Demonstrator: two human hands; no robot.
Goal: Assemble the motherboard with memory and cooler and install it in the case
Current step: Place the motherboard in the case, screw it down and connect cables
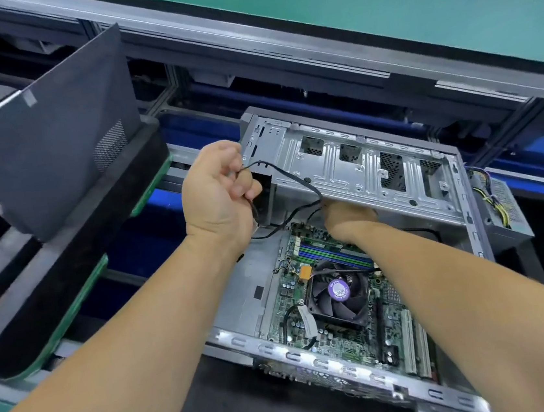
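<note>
Left hand (220, 191) held a narrow grip, pinching the black cable (298, 182) above the open case (361, 168); right hand (346, 219) reached under the drive cage beyond the motherboard (345, 326), its grip hidden, can't tell.

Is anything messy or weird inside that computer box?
Only one thing: a thin black cable loops loose above the green motherboard, not lying flat. The left hand grips it, lifted in front of the grey metal case. The right hand reaches under the drive cage. The black cooler fan sits straight.
</note>
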